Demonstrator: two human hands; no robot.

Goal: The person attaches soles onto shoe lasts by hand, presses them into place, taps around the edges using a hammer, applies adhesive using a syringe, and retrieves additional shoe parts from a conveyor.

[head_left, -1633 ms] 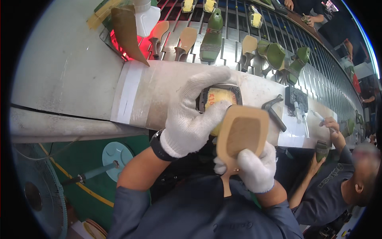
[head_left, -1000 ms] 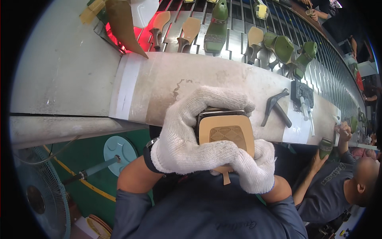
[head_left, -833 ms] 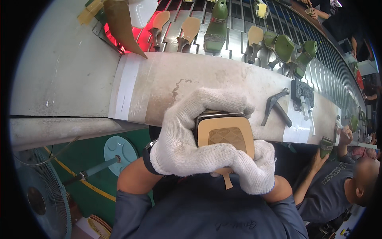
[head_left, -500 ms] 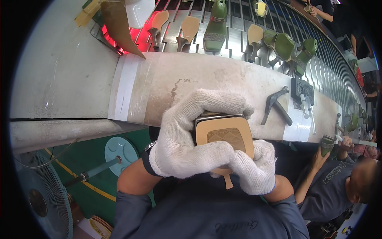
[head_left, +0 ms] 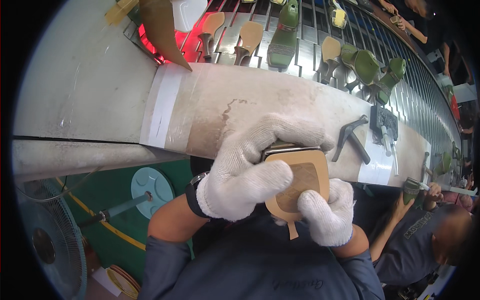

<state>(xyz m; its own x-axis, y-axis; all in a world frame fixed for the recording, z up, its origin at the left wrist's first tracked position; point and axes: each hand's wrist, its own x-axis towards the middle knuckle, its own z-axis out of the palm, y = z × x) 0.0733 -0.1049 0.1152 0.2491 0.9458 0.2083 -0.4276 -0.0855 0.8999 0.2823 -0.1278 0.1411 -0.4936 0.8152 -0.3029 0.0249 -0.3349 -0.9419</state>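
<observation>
In white knit gloves, both my hands hold a shoe (head_left: 298, 187) close to my chest, its tan sole with a darker textured inset turned up. A narrow tan strip hangs from the end nearest me. My left hand (head_left: 260, 167) wraps around its left side and far edge, with the thumb over the sole. On the right side, my right hand (head_left: 330, 212) grips the shoe, its thumb pressed on the sole's lower right. The underside of the shoe and the fingers beneath it are hidden.
Ahead lies a worn pale bench (head_left: 260, 92) bearing a hammer (head_left: 352, 140) and a dark block (head_left: 385, 122). Beyond it, a slatted metal conveyor (head_left: 310, 30) carries green shoes and tan soles on heels. A fan (head_left: 55, 245) stands at left. A co-worker (head_left: 410, 235) holds a green shoe at right.
My thumbs have drawn apart on the sole, uncovering more of the textured inset. The shoe and both hands sit slightly further right in the picture.
</observation>
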